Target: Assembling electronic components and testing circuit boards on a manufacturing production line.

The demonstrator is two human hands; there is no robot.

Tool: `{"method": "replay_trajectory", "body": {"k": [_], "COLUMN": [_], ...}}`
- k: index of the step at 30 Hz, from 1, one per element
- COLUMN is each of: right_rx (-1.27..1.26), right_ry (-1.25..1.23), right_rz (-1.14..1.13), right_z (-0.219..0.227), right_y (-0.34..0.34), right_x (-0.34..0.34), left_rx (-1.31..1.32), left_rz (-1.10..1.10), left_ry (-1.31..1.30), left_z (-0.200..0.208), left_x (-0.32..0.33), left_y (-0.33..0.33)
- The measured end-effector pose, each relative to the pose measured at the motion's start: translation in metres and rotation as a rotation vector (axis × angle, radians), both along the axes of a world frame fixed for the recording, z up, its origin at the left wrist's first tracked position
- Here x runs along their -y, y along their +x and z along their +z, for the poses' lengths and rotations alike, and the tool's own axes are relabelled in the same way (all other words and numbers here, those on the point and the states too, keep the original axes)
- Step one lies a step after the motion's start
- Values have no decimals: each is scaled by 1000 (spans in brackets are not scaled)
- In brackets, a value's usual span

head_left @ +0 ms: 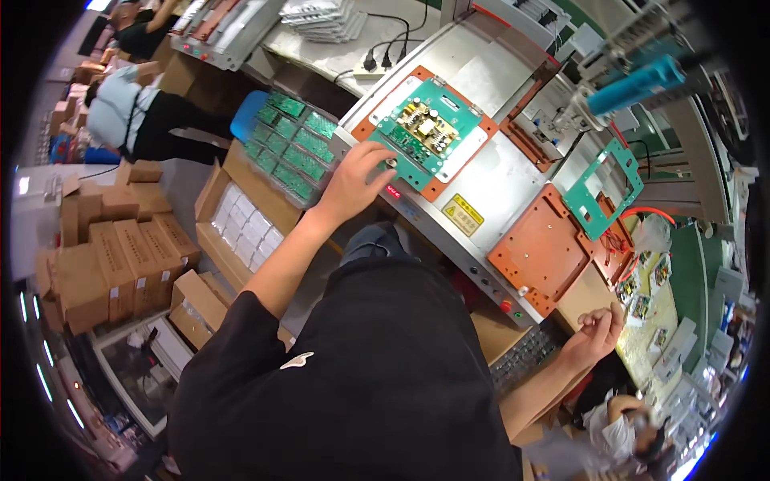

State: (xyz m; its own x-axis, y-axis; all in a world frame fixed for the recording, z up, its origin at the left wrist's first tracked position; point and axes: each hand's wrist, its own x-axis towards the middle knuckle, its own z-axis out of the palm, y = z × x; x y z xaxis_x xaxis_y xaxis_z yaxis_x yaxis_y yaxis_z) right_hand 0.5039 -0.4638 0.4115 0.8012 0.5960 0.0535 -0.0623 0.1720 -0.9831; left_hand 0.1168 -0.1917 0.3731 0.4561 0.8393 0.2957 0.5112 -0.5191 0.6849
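My left hand [358, 183] is at the near left corner of a green fixture plate [411, 171], its thumb and fingers closed round a small metal knob [391, 163]. A populated circuit board [429, 130] with yellow and dark parts lies in the plate. Beneath the plate is an orange base [433, 189] on a metal-topped machine [505, 172]. My right hand [593, 337] hangs off the machine's right end, fingers curled together, with nothing seen in them. Nearest to it is an empty orange tray [545, 248], with a green frame plate [605, 192] tilted up behind.
Left of the machine stand a tray of green circuit boards [290, 144] and a carton of white packs [245, 228]. A blue cylinder [638, 84] sits on the mechanism at right. Cartons [120, 264] are stacked at left. Other people [132, 112] are nearby at left and lower right.
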Motion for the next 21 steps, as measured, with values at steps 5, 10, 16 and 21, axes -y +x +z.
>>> {"method": "replay_trajectory", "body": {"k": [5,10,16,21], "right_rx": [321,428,430,475], "right_ry": [-227,-415,-493,-589], "right_rz": [105,189,205,176], "right_z": [52,76,78,68], "right_y": [-62,-116,-120,-113], "right_x": [-23,-36,-25,-37], "left_rx": [58,66,81,221], "left_rz": [-90,69,78,83], "left_ry": [16,64,-253,-631], "left_z": [17,2,-53,-68], "left_x": [25,20,7,1], "left_y": [-3,-19,-28,-39]}}
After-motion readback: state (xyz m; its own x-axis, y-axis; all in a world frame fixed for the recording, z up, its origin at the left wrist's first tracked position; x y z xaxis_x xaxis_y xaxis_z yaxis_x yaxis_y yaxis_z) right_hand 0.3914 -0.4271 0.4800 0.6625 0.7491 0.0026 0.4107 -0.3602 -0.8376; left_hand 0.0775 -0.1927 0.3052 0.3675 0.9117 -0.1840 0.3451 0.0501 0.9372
